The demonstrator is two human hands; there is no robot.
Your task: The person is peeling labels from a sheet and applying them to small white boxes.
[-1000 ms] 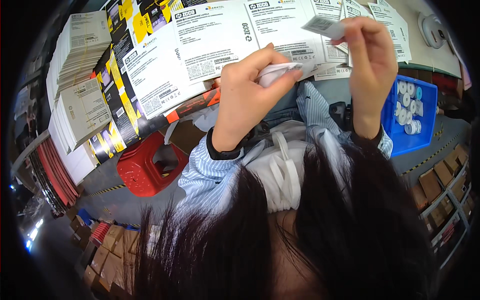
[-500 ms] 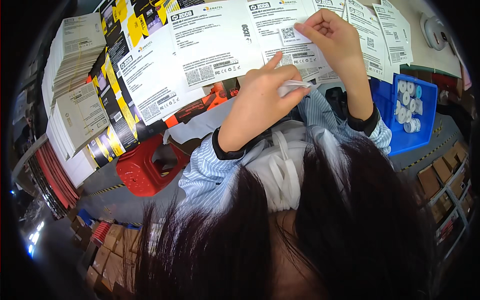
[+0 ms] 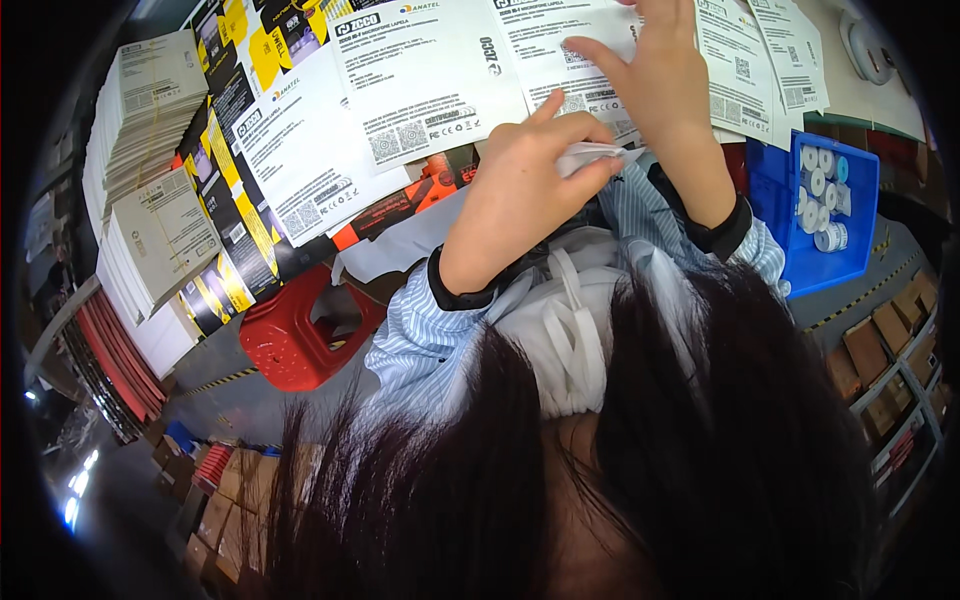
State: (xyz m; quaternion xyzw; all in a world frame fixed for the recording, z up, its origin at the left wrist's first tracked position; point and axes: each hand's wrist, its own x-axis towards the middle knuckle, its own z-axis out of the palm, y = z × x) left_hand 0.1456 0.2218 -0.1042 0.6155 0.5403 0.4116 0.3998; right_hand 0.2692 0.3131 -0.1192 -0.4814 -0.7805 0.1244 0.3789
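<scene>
while the right hand (image 3: 665, 85) spreads open, gripping nothing visible, over a white label (image 3: 578, 58) on the printed sheet (image 3: 545, 60), the step seems to be placing it; next calls for smoothing. the left hand (image 3: 530, 180), about six o'clock, pinches folded paper (image 3: 585, 156). the sheet's heading faces twelve; long axis unclear.
</scene>
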